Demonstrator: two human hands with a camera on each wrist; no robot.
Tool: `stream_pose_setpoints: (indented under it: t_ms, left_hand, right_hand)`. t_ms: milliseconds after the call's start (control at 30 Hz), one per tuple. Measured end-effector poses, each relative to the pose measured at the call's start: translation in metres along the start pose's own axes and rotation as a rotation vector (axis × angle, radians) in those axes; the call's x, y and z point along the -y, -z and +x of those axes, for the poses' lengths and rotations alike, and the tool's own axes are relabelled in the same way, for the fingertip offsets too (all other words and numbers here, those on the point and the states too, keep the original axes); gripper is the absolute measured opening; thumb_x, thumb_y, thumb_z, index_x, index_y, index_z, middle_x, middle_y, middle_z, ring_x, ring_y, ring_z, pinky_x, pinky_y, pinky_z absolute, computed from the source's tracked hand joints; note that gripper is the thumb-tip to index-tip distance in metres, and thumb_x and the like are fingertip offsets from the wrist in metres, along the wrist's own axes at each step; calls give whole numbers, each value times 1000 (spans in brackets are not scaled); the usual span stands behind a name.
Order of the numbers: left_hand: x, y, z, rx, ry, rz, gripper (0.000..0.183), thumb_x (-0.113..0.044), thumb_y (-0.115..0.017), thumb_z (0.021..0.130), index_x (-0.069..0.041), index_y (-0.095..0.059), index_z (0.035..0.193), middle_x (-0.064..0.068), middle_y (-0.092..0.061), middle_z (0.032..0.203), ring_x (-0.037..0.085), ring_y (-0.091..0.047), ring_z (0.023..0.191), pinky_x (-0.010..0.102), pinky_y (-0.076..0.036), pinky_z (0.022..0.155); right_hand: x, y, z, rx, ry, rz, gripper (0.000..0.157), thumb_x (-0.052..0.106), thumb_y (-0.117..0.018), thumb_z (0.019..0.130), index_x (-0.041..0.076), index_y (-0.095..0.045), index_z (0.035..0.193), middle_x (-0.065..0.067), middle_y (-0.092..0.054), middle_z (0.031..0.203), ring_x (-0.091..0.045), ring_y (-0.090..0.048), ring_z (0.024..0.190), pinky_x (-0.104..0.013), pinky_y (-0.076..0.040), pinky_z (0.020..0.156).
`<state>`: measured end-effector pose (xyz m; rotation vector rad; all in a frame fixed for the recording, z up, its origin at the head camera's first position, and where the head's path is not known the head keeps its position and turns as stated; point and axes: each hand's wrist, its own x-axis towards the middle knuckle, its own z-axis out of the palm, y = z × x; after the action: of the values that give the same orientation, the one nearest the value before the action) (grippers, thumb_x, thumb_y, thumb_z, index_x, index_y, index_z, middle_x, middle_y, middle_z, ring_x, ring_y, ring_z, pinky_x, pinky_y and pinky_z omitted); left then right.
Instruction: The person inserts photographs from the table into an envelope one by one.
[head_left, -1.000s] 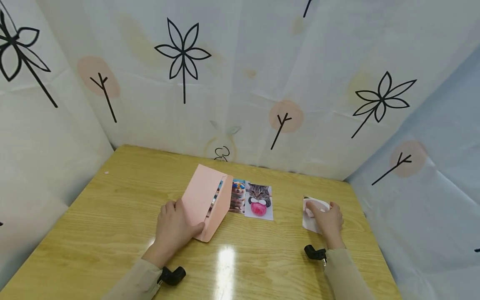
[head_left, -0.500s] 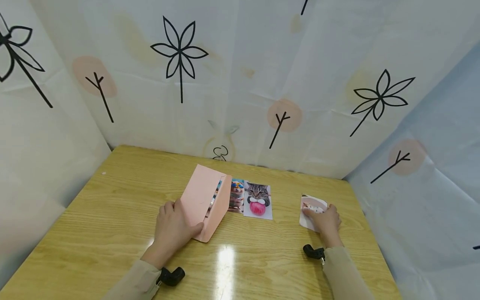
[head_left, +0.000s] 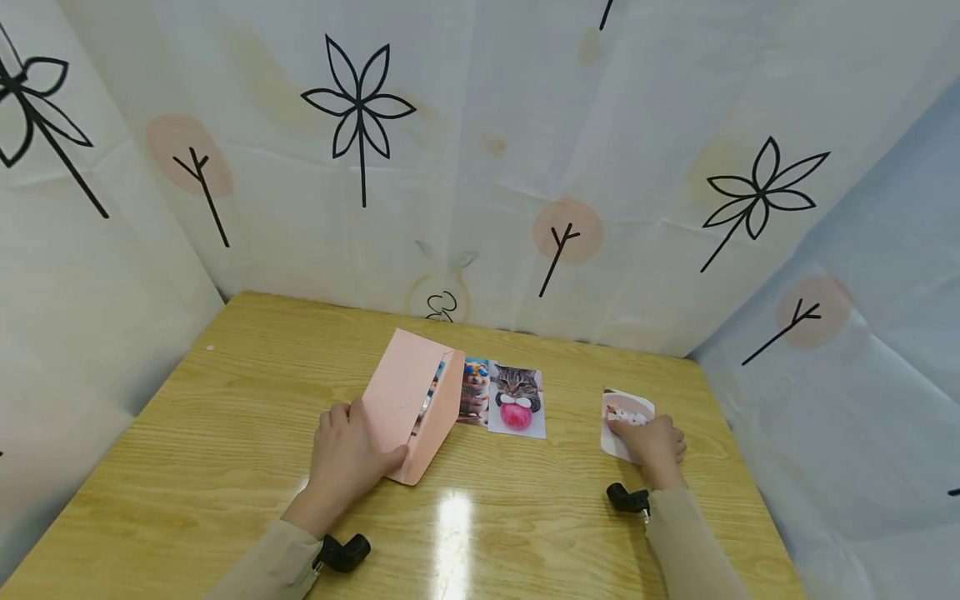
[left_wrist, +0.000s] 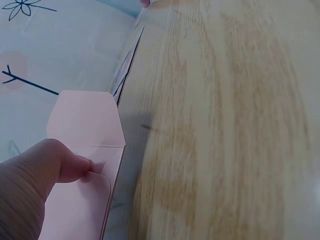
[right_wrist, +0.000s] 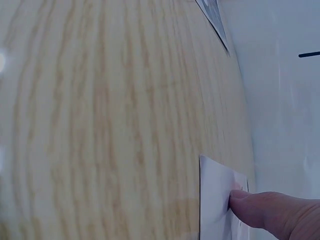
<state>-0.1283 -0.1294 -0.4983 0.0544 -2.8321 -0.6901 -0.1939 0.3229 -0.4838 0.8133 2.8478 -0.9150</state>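
Note:
In the head view, my left hand (head_left: 347, 458) holds a pale pink envelope (head_left: 397, 379) by its lower end. The envelope is tilted with its flap open toward the right, and printed cards show in its mouth. The left wrist view shows the thumb (left_wrist: 65, 162) at the opening, below the raised flap (left_wrist: 85, 115). At the right, my right hand (head_left: 656, 448) pinches a small photo card (head_left: 630, 403) with a light picture. Its thumb (right_wrist: 260, 207) lies on the card's face in the right wrist view; the other fingers are mostly hidden at the card's right side.
A cat photo card (head_left: 517, 402) with a pink ball lies between the hands. Beside it, a dog photo card (head_left: 474, 392) is partly covered by the envelope. The wooden table (head_left: 525, 525) meets patterned cloth walls (head_left: 480, 167) at the back and sides.
The right-hand photo card was bent up under the thumb a second ago; now it lies flatter, its picture showing more. The left hand and envelope have stayed put.

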Motion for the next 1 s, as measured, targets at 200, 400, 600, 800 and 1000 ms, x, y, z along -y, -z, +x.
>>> stream_pose_setpoints:
  t_ms: [200, 400, 600, 800, 1000]
  left_hand:
    - [-1, 2, 0, 10, -1, 0, 99, -55, -80, 63, 15, -44, 124, 32, -45, 110, 46, -41, 100, 55, -36, 86]
    - [-1, 1, 1, 11, -4, 9, 100, -56, -79, 64, 15, -43, 124, 32, -45, 109, 45, -42, 99, 54, -36, 86]
    - [0, 0, 0, -2, -14, 11, 99, -57, -78, 63, 15, -44, 122, 32, -45, 108, 45, -42, 98, 54, -37, 83]
    - [0, -1, 1, -5, -19, 13, 96, -55, -79, 63, 15, -45, 120, 32, -45, 107, 45, -42, 97, 54, -36, 82]
    - [0, -1, 2, -3, -18, 7, 97, -55, -79, 63, 15, -44, 121, 32, -45, 108, 45, -41, 98, 54, -36, 83]
  right_hand:
    - [-1, 5, 0, 48, -6, 17, 103, 51, -78, 72, -21, -31, 128, -45, -32, 115, -55, -30, 107, -59, -33, 86]
    - [-4, 6, 1, 73, -1, 62, 102, 50, -80, 71, -20, -34, 127, -44, -32, 115, -54, -30, 105, -58, -35, 83]
    - [-3, 6, 1, 66, 4, 29, 102, 50, -80, 71, -21, -34, 127, -44, -32, 115, -55, -31, 105, -59, -35, 83]
    - [-3, 5, 1, 65, 6, 7, 101, 50, -78, 73, -22, -34, 128, -45, -31, 116, -57, -30, 107, -60, -34, 86]
    - [-2, 4, 0, 50, 9, 18, 97, 49, -78, 74, -21, -37, 127, -45, -31, 115, -55, -29, 107, -59, -34, 85]
